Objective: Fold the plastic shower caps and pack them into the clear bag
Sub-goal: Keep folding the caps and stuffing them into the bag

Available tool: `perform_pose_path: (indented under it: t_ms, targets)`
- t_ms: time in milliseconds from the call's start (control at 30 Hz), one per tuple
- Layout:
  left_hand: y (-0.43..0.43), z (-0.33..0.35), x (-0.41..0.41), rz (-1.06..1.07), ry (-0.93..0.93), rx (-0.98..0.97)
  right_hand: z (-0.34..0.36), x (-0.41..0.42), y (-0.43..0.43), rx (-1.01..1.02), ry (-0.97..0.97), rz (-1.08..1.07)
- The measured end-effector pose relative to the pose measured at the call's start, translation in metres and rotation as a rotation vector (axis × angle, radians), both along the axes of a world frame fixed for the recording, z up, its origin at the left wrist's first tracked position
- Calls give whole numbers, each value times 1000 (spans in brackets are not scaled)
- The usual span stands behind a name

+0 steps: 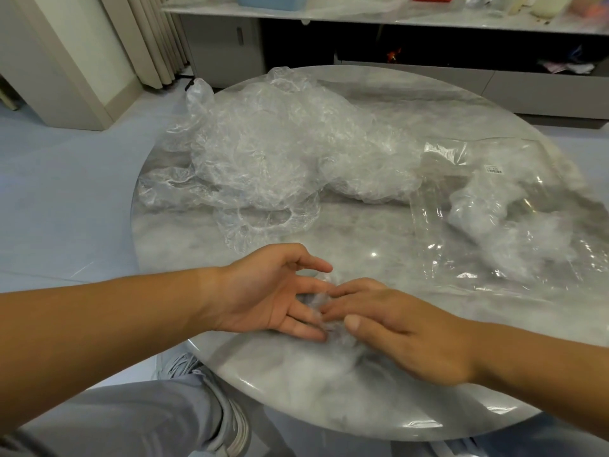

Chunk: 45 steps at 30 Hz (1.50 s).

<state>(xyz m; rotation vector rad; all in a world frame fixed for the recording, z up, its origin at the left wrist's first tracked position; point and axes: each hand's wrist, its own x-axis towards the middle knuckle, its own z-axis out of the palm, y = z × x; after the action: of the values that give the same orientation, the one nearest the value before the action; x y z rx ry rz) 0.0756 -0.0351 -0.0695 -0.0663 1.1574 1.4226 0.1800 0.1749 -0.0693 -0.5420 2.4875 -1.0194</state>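
Both hands lie near the front edge of the desk (362, 232), fingers straight. Left hand (273, 291) palm up, right hand (395, 328) palm down, fingertips pressing one small crumpled shower cap (314, 306), probably flattening it for folding. Unfolded cap pile (273, 159) behind; clear bag (494, 206) to the right, handy for packing.

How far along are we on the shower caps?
Early. Done: a few whitish bundles seem to lie inside the clear bag. In hand: one cap sits between the left hand and right hand near the table edge. Left: a large crumpled pile of caps, unfolded, behind them.
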Motion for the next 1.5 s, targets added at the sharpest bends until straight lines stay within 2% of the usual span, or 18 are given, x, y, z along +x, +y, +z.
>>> perform_pose_path:
  t_ms: [67,333,533,600,667,733,833,933,1000,1033,1100,1133,1233,1333,1433,1500]
  targets:
    - [-1,-1,1,28,14,13,-1,2,-1,78,27,77]
    - [-1,3,12,75,88,11,-11,9,-8,420,230,154]
    - [-11,34,2,-119,361,-108,-14,6,-10,478,249,176]
    - [-15,44,-7,-96,460,-212,-13,4,-14,487,228,163]
    - [-17,42,-13,-35,556,-360,-5,2,-16,409,98,97]
    - [-15,34,-10,-85,539,-448,0,-1,-16,216,-145,-41]
    - [-6,24,-3,-132,439,-434,-4,-9,-19,-117,-329,-287]
    - [8,20,5,-132,448,-428,-14,-17,-23,-316,-446,-468]
    - [12,18,5,-111,481,-453,-6,-17,-23,-480,-419,-596]
    - [13,18,4,-88,493,-453,2,-16,-21,-521,-331,-659]
    - [14,22,1,-41,534,-410,16,-13,-12,-487,-146,-731]
    - [15,27,0,-28,572,-367,20,-17,-8,-465,-122,-742]
    - [24,46,-1,-46,683,-195,36,-20,13,-473,-279,-688]
    - [43,62,-1,-139,771,-52,49,-14,38,-594,-400,-696]
    - [74,67,3,-126,800,9,56,-6,66,-566,-246,-809]
    - [96,65,6,-79,849,-38,59,0,90,-553,-114,-941]
